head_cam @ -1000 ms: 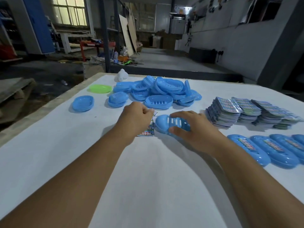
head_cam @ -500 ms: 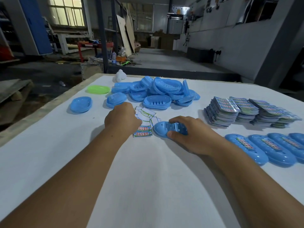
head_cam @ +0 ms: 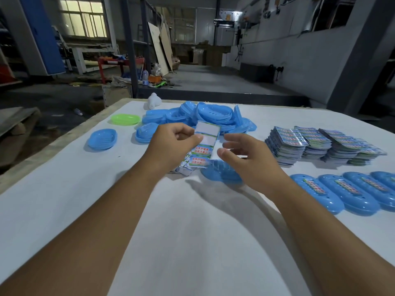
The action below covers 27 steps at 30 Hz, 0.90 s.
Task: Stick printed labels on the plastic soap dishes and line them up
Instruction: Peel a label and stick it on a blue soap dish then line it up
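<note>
My left hand [head_cam: 171, 144] pinches a strip of printed labels [head_cam: 204, 146], held up above the table; the strip's upper fields are blank white, the lower ones printed. My right hand [head_cam: 241, 154] hovers just right of the strip with its fingers loosely spread, holding nothing. Under it a blue soap dish [head_cam: 220, 173] lies upside down on the white table [head_cam: 192, 231]. More loose label strips [head_cam: 181, 168] lie beneath my left wrist. At the right edge, several labelled blue dishes [head_cam: 346, 192] lie side by side in a row.
A heap of unlabelled blue dishes [head_cam: 198, 116] sits at the back, with a single blue dish [head_cam: 102, 138], a green dish [head_cam: 125, 119] and a white object [head_cam: 154, 101] to its left. Stacks of label sheets [head_cam: 320, 144] fill the right. The table's left edge runs diagonally.
My left hand lifted a label strip off the table. My right hand let go of the blue dish and rose beside the strip.
</note>
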Tool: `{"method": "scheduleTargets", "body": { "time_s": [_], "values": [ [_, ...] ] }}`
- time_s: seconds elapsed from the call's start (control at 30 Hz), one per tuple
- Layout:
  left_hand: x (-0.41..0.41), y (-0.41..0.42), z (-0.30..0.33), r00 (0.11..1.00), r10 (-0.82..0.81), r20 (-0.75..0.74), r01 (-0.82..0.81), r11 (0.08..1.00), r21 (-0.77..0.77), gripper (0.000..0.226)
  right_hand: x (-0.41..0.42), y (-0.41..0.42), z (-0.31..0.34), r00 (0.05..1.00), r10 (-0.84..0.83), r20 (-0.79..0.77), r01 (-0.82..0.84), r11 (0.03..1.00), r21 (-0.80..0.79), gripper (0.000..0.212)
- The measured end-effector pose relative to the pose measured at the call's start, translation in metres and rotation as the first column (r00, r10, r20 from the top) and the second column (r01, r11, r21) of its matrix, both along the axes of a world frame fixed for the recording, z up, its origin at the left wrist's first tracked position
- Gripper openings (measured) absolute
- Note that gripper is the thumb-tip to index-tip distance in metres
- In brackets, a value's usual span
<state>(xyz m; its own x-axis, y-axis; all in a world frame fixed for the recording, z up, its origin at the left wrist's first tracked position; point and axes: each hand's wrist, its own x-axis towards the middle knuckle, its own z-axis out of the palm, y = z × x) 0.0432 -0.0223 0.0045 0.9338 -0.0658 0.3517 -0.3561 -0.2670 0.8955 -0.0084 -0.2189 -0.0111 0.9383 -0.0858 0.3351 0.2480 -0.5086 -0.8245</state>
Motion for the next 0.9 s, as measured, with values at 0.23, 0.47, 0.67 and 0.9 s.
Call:
{"method": "scheduleTargets", "body": {
  "time_s": [0.23, 0.47, 0.67, 0.9],
  "values": [
    [-0.009, -0.009, 0.001, 0.987, -0.139, -0.080, 0.128, 0.983, -0.131, 0.010, 0.001, 0.002, 0.004, 0.995, 0.095, 0.019, -0.096, 0.965, 0.245, 0.016],
    [-0.008, -0.007, -0.005, 0.991, -0.068, -0.112, 0.081, 0.990, 0.116, 0.017, 0.000, -0.005, 0.006, 1.000, -0.010, 0.014, 0.006, 0.977, 0.211, 0.015],
    [-0.010, -0.007, -0.006, 0.990, -0.105, -0.099, 0.119, 0.982, 0.149, 0.013, 0.001, -0.006, 0.005, 1.000, -0.002, 0.009, 0.001, 0.983, 0.181, 0.013],
    [-0.006, -0.007, -0.007, 0.994, -0.089, -0.057, 0.098, 0.976, 0.196, 0.024, 0.003, -0.007, 0.004, 1.000, -0.006, -0.002, 0.006, 0.987, 0.159, 0.013]
  ]
}}
